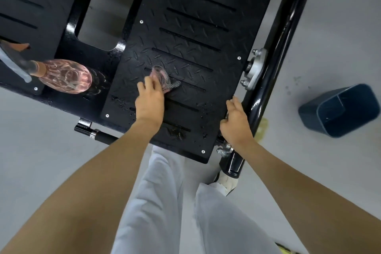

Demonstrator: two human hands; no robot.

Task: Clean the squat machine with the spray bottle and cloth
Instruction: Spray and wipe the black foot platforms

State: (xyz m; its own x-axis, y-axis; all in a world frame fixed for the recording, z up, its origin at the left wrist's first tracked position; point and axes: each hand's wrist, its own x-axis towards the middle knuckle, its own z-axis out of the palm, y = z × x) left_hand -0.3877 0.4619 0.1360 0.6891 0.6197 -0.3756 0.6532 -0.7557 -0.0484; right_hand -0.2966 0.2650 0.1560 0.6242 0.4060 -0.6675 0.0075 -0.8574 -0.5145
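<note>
Wiping is in hand: the cloth (165, 79) is gripped by the left hand (149, 103) and pressed on the footplate (195, 51). The right hand (235, 123) is rested loosely, empty, at its edge. The near wet patch (176, 133) is judged to need wiping next.

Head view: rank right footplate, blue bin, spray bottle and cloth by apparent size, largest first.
1. right footplate
2. blue bin and spray bottle: look alike, unranked
3. cloth, partly under the left hand

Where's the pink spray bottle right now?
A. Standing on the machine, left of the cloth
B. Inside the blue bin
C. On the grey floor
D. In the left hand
A: the bottle stands on the black machine, left of the cloth under the left hand.
</note>
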